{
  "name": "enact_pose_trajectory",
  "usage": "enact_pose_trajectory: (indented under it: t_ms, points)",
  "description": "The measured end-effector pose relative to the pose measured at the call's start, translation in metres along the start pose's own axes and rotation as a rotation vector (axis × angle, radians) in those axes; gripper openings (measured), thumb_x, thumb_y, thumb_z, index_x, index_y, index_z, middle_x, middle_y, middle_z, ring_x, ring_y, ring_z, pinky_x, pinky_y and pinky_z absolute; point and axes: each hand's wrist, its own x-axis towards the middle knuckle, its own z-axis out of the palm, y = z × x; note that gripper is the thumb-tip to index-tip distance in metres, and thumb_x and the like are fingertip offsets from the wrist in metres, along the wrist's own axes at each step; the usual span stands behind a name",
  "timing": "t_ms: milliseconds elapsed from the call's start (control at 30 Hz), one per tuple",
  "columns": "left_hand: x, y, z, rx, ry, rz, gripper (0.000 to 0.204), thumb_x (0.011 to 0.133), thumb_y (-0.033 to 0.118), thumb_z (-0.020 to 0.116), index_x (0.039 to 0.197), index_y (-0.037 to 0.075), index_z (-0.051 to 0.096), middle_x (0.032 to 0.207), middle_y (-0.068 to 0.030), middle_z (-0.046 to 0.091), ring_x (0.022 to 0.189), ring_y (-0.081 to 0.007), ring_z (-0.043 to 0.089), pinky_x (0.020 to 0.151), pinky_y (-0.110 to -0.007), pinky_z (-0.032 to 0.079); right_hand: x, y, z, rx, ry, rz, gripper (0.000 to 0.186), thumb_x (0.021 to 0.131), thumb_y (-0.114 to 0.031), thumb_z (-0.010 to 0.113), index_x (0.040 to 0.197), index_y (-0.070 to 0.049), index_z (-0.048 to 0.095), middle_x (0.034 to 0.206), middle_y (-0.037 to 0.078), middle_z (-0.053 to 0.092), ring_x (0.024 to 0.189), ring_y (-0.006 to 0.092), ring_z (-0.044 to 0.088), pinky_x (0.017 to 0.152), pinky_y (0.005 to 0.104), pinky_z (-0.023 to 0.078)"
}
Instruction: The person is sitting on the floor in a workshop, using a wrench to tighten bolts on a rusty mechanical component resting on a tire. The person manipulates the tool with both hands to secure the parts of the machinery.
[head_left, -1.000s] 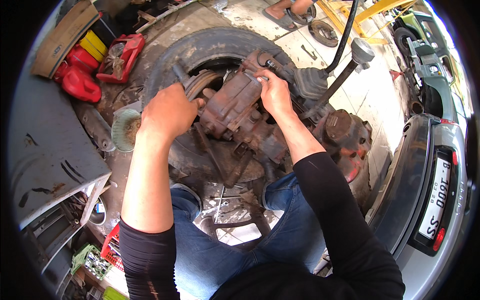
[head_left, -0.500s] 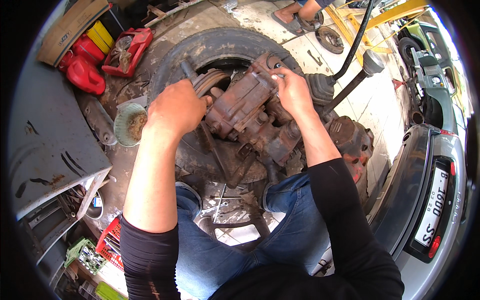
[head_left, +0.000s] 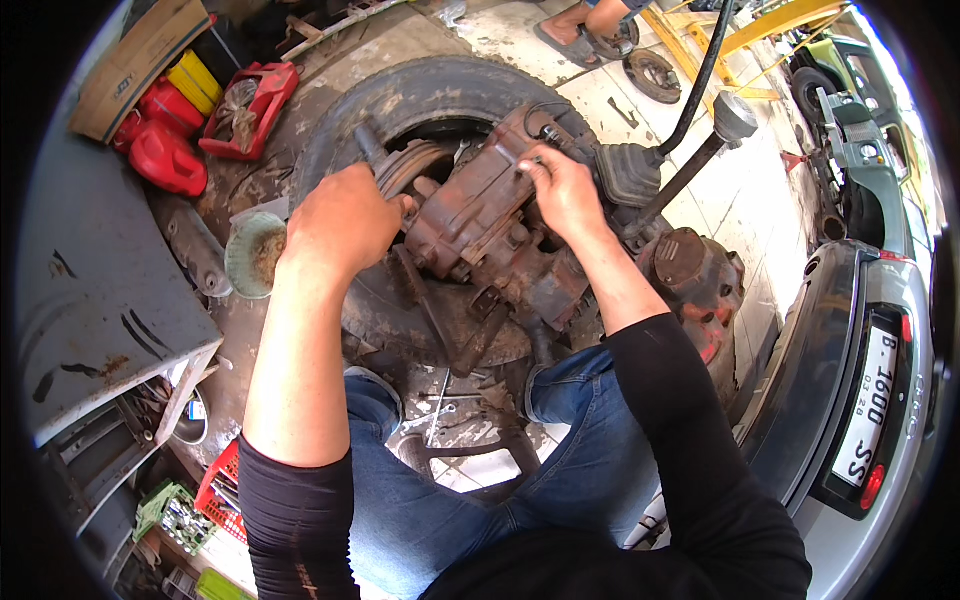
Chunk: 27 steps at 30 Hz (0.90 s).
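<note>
A rusty brown gearbox (head_left: 475, 205) lies tilted on a worn tyre (head_left: 340, 135). At the gearbox's left end is a round grooved metal drum (head_left: 408, 165), and my left hand (head_left: 350, 220) is closed around its near edge. My right hand (head_left: 565, 200) is at the upper right part of the housing, thumb and fingers drawn together. Whatever it pinches, if anything, is too small to make out. Behind that hand stands a gear lever's black rubber boot (head_left: 628, 175). The left hand's fingertips are mostly hidden.
Left of the tyre stand a pale green bowl (head_left: 258, 255) and a grey metal cabinet (head_left: 110, 290). Red jerrycans (head_left: 168, 155) are farther back. A reddish-brown metal casing (head_left: 690, 270) sits at right, near a silver car (head_left: 880, 420). Another person's foot (head_left: 570, 35) shows at the far side.
My right hand has shifted left along the gearbox's top, away from the lever boot, and its fingers are more curled. The left hand stays on the drum. The whole view has slid slightly.
</note>
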Motion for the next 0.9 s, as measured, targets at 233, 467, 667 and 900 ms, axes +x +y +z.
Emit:
enact_pose_trajectory:
  t_ms: [233,467,667,900]
  points:
    - [0.0,-0.001,-0.001,-0.002,-0.004,-0.003,0.062,0.094,0.04,0.072,0.135,-0.005,0.064,0.132,-0.0283,0.067,0.128,-0.0405,0.063,0.108,-0.046,0.049,-0.001,-0.014,-0.001,0.011,-0.001,0.04,0.016,0.105,-0.02,0.063,0.111,-0.006,0.068,0.076,0.022,0.065,0.069,0.0325,0.069,0.069,0.0395,0.051]
    - [0.0,0.002,-0.003,0.001,-0.002,-0.002,0.063,0.094,0.039,0.072,0.137,-0.005,0.063,0.134,-0.029,0.066,0.129,-0.0406,0.062,0.109,-0.046,0.049,-0.009,-0.024,-0.003,0.006,-0.023,0.064,0.016,0.105,-0.02,0.062,0.11,-0.005,0.067,0.072,0.025,0.062,0.07,0.0418,0.068,0.067,0.0467,0.049]
    - [0.001,-0.001,0.0,0.0,0.005,-0.008,0.063,0.094,0.038,0.071,0.138,-0.006,0.061,0.135,-0.0296,0.065,0.13,-0.0404,0.062,0.11,-0.045,0.048,-0.018,-0.03,0.002,0.004,-0.049,0.001,0.016,0.105,-0.015,0.059,0.112,-0.002,0.065,0.072,0.027,0.063,0.067,0.0425,0.069,0.062,0.0472,0.05]
    - [0.002,-0.001,0.0,0.006,0.008,0.0,0.063,0.095,0.038,0.071,0.138,-0.007,0.061,0.135,-0.0299,0.065,0.13,-0.0406,0.061,0.11,-0.045,0.048,-0.034,-0.056,0.004,0.081,-0.254,0.03,0.014,0.1,-0.007,0.055,0.111,0.001,0.061,0.087,0.029,0.07,0.087,0.0465,0.072,0.074,0.0538,0.057]
